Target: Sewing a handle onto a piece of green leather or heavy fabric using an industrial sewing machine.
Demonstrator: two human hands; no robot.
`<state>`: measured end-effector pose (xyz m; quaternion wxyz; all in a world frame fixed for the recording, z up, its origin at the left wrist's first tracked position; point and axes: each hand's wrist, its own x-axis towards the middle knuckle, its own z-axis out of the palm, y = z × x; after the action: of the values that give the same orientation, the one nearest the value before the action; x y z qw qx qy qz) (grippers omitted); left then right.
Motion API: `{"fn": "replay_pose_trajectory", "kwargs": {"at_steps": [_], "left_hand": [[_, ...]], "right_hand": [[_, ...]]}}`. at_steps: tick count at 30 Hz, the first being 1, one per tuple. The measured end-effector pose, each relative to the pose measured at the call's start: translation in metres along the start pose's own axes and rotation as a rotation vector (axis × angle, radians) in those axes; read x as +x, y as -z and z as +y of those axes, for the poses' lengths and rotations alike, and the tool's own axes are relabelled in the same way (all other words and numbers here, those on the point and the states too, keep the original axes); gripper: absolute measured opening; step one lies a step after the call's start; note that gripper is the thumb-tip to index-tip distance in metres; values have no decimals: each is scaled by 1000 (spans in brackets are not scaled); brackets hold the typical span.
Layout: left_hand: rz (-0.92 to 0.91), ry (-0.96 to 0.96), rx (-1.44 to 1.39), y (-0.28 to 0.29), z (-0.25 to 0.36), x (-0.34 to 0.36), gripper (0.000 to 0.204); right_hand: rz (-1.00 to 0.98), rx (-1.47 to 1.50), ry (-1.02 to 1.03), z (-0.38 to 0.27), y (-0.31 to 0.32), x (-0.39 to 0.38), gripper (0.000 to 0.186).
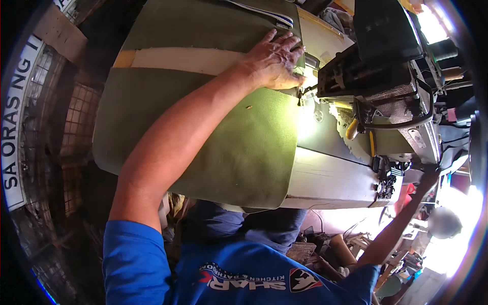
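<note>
Workshop: cluttered and dim on the left, where a wire grid point(76, 117) stands beside a white sign point(18, 132); glaring light breaks in at the far right and near right.
Table: white top point(330, 175), its bare near right part showing beyond the green material; small dark metal parts point(387, 185) sit at its right end.
Near sheet: olive-green, rounded at its near corners point(244, 147), lying on the table and hanging over the near edge; its right side reaches the bright patch by the sewing machine point(368, 76).
Far sheet: same green point(188, 25), apart from the near sheet by a pale strip, with a striped strap point(262, 12) on it.
Left hand: palm down point(274, 63), fingers somewhat spread, resting at the sheets' right edge just left of the machine.
Right hand: at the machine's right end point(431, 174), too unclear to tell its grip.
Yellow-handled tool: beside the machine point(352, 129).
</note>
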<state>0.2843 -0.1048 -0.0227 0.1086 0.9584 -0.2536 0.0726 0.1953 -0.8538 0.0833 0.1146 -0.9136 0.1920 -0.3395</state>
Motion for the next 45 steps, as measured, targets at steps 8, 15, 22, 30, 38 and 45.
{"fn": "replay_pose_trajectory", "kwargs": {"at_steps": [8, 15, 22, 30, 38, 45], "left_hand": [[13, -11, -30, -1, -3, -5, 80], [8, 9, -21, -4, -6, -8, 79], [9, -7, -7, -1, 0, -4, 77], [71, -8, -31, 0, -6, -11, 76], [133, -19, -60, -6, -2, -9, 80], [103, -2, -10, -3, 0, -10, 84]], "right_hand": [[340, -305, 368, -61, -62, -102, 52], [27, 681, -156, -71, -84, -118, 36], [384, 15, 102, -203, 4, -194, 33], [-766, 265, 432, -401, -64, -254, 41], [-942, 413, 573, -300, -202, -198, 35], [-916, 480, 542, -305, -206, -197, 35]]}}
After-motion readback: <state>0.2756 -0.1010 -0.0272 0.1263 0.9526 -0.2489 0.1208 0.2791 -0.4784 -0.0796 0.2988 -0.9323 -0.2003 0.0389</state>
